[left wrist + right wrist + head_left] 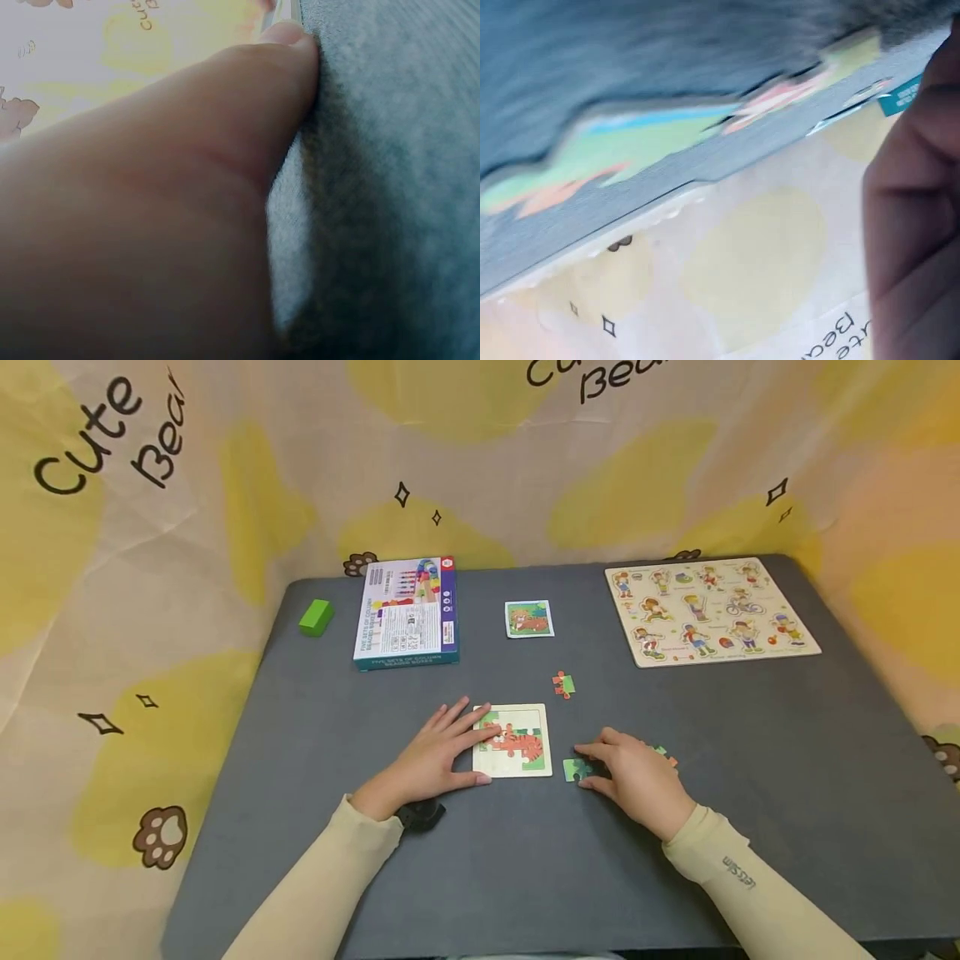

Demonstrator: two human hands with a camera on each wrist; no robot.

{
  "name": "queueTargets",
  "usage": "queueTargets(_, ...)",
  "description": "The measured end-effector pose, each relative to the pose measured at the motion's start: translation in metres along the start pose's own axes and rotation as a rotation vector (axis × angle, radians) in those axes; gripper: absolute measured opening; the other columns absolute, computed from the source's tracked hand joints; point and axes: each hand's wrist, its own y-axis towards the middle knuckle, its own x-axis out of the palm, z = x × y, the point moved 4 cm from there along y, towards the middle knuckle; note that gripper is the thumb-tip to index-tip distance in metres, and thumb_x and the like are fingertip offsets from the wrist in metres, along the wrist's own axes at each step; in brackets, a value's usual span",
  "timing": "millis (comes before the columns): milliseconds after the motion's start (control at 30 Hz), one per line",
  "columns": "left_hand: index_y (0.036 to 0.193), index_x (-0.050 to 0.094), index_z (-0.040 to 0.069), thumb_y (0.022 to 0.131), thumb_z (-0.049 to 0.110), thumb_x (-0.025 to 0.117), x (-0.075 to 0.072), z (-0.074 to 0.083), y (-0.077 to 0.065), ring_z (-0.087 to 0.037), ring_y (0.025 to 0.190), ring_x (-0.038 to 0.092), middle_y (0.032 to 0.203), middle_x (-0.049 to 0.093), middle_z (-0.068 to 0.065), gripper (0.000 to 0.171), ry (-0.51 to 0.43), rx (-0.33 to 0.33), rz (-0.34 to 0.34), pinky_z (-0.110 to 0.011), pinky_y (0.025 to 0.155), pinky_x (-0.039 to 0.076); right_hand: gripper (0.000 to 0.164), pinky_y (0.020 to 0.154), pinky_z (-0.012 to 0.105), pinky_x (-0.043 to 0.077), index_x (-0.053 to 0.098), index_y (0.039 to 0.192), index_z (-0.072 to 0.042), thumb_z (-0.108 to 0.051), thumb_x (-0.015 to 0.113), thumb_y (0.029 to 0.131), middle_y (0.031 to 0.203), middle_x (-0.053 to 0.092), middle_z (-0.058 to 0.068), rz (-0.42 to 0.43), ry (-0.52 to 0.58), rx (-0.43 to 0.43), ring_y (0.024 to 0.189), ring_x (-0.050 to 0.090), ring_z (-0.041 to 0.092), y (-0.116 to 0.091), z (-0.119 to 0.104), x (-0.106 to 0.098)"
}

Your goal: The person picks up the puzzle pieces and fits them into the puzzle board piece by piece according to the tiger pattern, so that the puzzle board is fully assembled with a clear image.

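Note:
A square wooden puzzle board (pixel 512 772), partly filled with an orange striped animal on green, lies in the middle of the table. My left hand (pixel 435 758) rests on its left side, fingers spread and thumb at the lower left corner. The left wrist view shows that thumb (pixel 285 67) against the board's edge. Just right of the board, my right hand (pixel 637 777) pinches a green puzzle piece (pixel 573 770) between thumb and forefinger, low over the table. More puzzle pieces (pixel 662 752) peek out beyond that hand, partly hidden by it.
An orange-and-green piece (pixel 564 685) lies above the board's right corner. Farther back are a picture card (pixel 529 619), a boxed set (pixel 408 614) and a green block (pixel 317 618). A large board with sports figures (pixel 712 610) lies back right. Printed cloth (pixel 480 460) hangs behind.

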Motion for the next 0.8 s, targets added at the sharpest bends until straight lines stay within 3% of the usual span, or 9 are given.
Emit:
queueTargets(167, 0.163, 0.042, 0.028, 0.094, 0.053, 0.075, -0.002, 0.0, 0.002, -0.028, 0.161, 0.003, 0.174, 0.018, 0.003, 0.08, 0.004, -0.011, -0.023, -0.052, 0.129, 0.003, 0.027, 0.065, 0.03, 0.053, 0.078, 0.09, -0.012, -0.007, 0.097, 0.071, 0.085, 0.059, -0.005, -0.038, 0.1, 0.011, 0.074, 0.058, 0.012, 0.011, -0.001, -0.002)
queueTargets(233, 0.163, 0.041, 0.028, 0.094, 0.055, 0.074, -0.001, -0.001, 0.002, -0.027, 0.161, 0.002, 0.175, 0.017, 0.004, 0.081, 0.008, -0.013, -0.036, -0.052, 0.129, 0.002, 0.027, 0.065, 0.03, 0.053, 0.072, 0.084, -0.015, -0.004, 0.095, 0.074, 0.082, 0.059, -0.008, -0.06, 0.167, 0.026, 0.072, 0.057, 0.012, 0.016, 0.0, -0.003)
queueTargets(333, 0.163, 0.041, 0.029, 0.095, 0.055, 0.074, -0.002, -0.002, 0.002, -0.026, 0.161, 0.002, 0.175, 0.016, 0.005, 0.081, 0.012, -0.015, -0.033, -0.051, 0.129, 0.002, 0.025, 0.067, 0.031, 0.053, 0.072, 0.091, -0.015, 0.0, 0.089, 0.081, 0.082, 0.064, -0.008, -0.056, 0.265, 0.05, 0.073, 0.058, 0.011, 0.029, -0.001, -0.009)
queueTargets(500, 0.163, 0.041, 0.029, 0.095, 0.054, 0.074, -0.003, -0.003, 0.002, -0.025, 0.161, 0.002, 0.174, 0.017, 0.005, 0.08, 0.013, -0.02, -0.024, -0.051, 0.129, 0.002, 0.027, 0.079, 0.038, 0.059, 0.078, 0.113, -0.009, 0.004, 0.08, 0.089, 0.103, 0.073, 0.002, -0.045, 0.391, 0.04, 0.088, 0.067, 0.017, 0.064, -0.006, -0.017)
queueTargets(667, 0.163, 0.042, 0.028, 0.096, 0.054, 0.073, -0.003, -0.002, 0.002, -0.027, 0.161, 0.003, 0.174, 0.018, 0.003, 0.079, -0.001, -0.017, -0.025, -0.052, 0.129, 0.003, 0.008, 0.074, 0.035, 0.057, 0.077, 0.096, -0.009, -0.004, 0.08, 0.092, 0.094, 0.073, 0.003, -0.096, 0.473, 0.106, 0.086, 0.067, 0.02, 0.099, -0.006, -0.009)
queueTargets(800, 0.163, 0.042, 0.027, 0.096, 0.054, 0.072, -0.004, 0.0, 0.0, -0.028, 0.161, 0.003, 0.174, 0.019, 0.001, 0.078, -0.009, -0.01, -0.026, -0.053, 0.129, 0.004, 0.009, 0.072, 0.034, 0.053, 0.075, 0.097, -0.008, -0.007, 0.082, 0.091, 0.089, 0.07, 0.002, -0.176, 0.486, 0.178, 0.081, 0.061, 0.019, 0.116, -0.002, 0.005)
